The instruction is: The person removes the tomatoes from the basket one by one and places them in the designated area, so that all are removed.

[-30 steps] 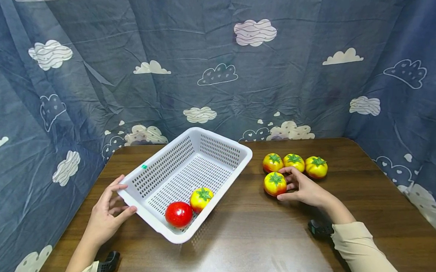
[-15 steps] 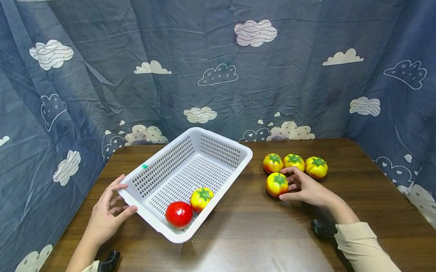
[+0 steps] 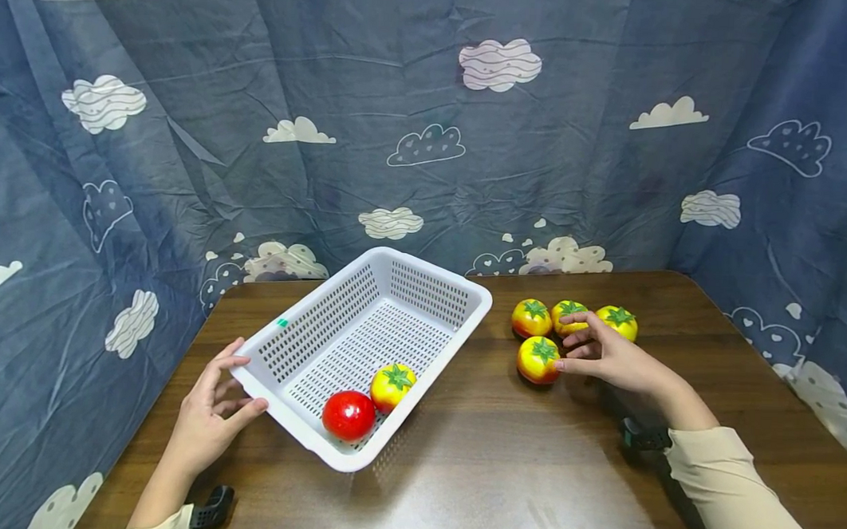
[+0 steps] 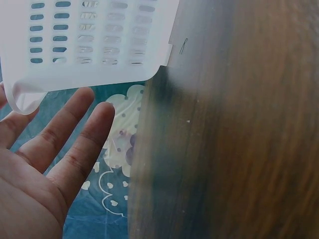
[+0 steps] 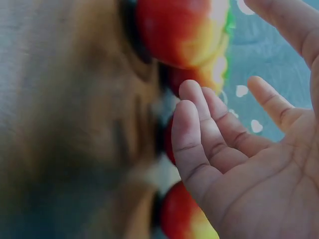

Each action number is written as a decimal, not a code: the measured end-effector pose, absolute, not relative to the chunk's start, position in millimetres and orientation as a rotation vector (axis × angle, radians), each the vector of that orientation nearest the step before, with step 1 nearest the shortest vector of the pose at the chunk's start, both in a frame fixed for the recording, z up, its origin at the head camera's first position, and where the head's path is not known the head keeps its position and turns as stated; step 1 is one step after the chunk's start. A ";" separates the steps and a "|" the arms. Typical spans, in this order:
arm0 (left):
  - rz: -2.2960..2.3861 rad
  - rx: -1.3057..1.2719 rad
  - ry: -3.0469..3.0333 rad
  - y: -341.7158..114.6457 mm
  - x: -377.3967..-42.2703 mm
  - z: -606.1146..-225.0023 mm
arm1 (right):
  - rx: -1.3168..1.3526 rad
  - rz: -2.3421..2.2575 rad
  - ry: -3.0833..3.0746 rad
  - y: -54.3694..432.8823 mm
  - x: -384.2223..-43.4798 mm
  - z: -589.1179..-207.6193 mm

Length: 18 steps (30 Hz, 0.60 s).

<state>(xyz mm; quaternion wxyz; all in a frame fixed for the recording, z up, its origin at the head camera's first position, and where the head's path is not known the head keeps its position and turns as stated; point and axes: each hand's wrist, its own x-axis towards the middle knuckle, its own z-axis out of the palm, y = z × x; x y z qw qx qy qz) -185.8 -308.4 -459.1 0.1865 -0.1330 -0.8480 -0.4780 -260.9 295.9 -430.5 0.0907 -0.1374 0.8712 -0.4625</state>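
Observation:
My left hand holds the near-left corner of a white plastic basket, with thumb and index finger at its rim; the other fingers hang loosely, as the left wrist view shows. Inside the basket lie a shiny red tomato-like ball and a yellow-red tomato with a green star top, side by side at the near end. My right hand is spread beside another yellow-red tomato, its thumb tip close to or touching that tomato's right side. In the right wrist view the fingers are apart and grip nothing.
Several more yellow-red tomatoes, such as the back-left one, stand in a row behind my right hand, partly covered by its fingers. A brown wooden table bears everything. A blue cloud-print curtain hangs behind it.
The tomato at my right hand shifted slightly right, then stayed put. My right hand has spread its fingers and drawn back to the right. The left hand and basket look unchanged.

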 end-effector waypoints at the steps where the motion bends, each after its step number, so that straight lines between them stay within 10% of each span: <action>1: -1.348 -0.375 -2.387 -308.4 -185.8 -459.1 | -0.407 -1.370 2.602 296.6 -261.0 -426.9; 18: -1.335 -0.364 -2.397 -308.0 -184.5 -458.5 | -0.713 -1.312 2.706 231.6 -273.5 -347.1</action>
